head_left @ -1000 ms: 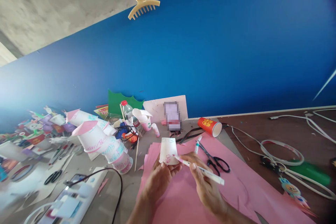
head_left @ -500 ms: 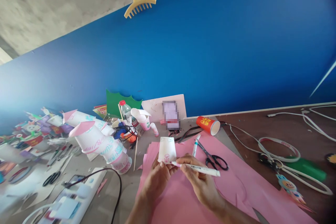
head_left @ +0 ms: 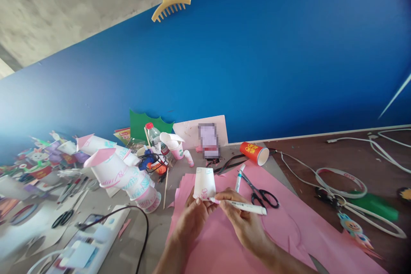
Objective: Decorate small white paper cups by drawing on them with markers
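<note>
My left hand point(head_left: 195, 218) grips a white paper cup point(head_left: 204, 180) near its lower end, above pink paper point(head_left: 221, 239). Pink drawn shapes show low on the cup, with faint teal marks near its top. Between the fingers of my right hand point(head_left: 240, 218) is a white marker point(head_left: 248, 208), its pink tip at or very close to the cup's lower right side. A second marker with a teal band point(head_left: 239, 177) lies on the paper behind my right hand. Beside it are black-handled scissors point(head_left: 261, 195).
A red paper cup point(head_left: 254, 153) lies on its side at the back. To the left stand stacked decorated cups point(head_left: 128, 177), a bottle point(head_left: 154, 137) and a power strip point(head_left: 111, 231) with a black cable. White cords point(head_left: 342, 182) and a keychain figure point(head_left: 353, 227) lie at right.
The marker's rear end has shifted slightly left, with its tip still by the cup's lower edge. Both hands stay in nearly the same place.
</note>
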### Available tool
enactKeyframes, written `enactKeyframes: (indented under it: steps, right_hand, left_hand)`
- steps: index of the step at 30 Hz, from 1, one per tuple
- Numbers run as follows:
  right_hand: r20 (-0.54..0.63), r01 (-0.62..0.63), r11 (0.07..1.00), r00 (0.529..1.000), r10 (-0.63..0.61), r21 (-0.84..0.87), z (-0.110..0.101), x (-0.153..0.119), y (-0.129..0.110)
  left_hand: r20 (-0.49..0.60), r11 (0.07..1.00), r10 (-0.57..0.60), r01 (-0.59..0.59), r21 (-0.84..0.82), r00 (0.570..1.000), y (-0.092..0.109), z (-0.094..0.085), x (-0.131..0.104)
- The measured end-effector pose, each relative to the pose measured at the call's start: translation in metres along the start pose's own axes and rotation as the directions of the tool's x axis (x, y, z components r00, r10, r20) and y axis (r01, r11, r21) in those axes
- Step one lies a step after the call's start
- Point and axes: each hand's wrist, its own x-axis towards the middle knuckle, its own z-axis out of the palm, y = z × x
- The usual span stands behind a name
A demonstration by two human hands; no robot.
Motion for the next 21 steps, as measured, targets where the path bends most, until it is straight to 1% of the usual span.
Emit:
enactKeyframes:
  steps: [5, 8, 14, 21]
  right_hand:
    - [-0.097, -0.118, 0.988, 0.987, 0.128, 0.101, 0.000, 0.002, 0.006]
    - [-0.092, -0.145, 0.981, 0.983, 0.157, 0.132, 0.000, 0.000, 0.008]
    - [-0.027, -0.093, 0.989, 0.995, 0.097, 0.114, 0.001, -0.002, 0.002]
    - [-0.035, -0.031, 0.999, 0.999, 0.032, 0.012, 0.002, 0.000, -0.003]
  left_hand:
    - [0.000, 1.000, -0.015, 0.015, -0.012, 1.000, 0.000, -0.002, 0.001]
    - [0.006, 1.000, -0.013, 0.013, -0.009, 1.000, 0.002, 0.000, 0.001]
    - [-0.008, 1.000, -0.007, 0.007, 0.000, 1.000, 0.003, 0.003, 0.000]
    - [-0.015, 1.000, -0.004, 0.004, 0.009, 1.000, 0.004, 0.005, -0.001]
